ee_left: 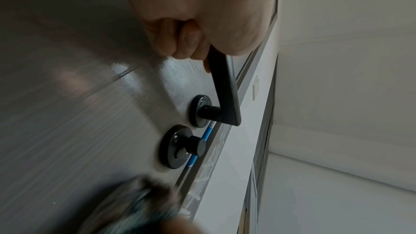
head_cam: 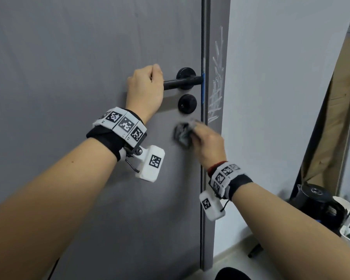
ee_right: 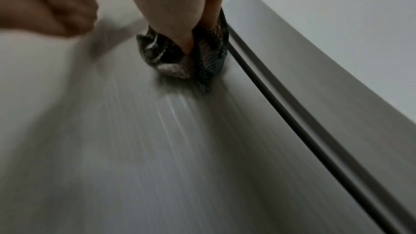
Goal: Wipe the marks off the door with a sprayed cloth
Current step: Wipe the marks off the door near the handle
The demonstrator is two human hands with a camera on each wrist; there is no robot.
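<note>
Both forearms extend fwd, each w/ a marker-tagged wrist band; no readable text. Left hand (head_cam: 144, 87) is fisted around the black lever handle (head_cam: 180, 83) of the grey door (head_cam: 69, 57). Right hand (head_cam: 207, 143), blurred, pinches a bunched dark patterned cloth (ee_right: 180, 56) against the door face, below the lock knob (head_cam: 187, 104), beside the frame edge. White scribble marks (head_cam: 217, 83) sit on the door frame (head_cam: 216, 27).

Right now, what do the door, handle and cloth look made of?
Door: grey laminate or painted board, probably; faint grain lines, soft sheen. Handle: likely metal, matte black coating, screwed round base. Cloth: woven fabric, dark patterned, bunched under the right hand.
</note>
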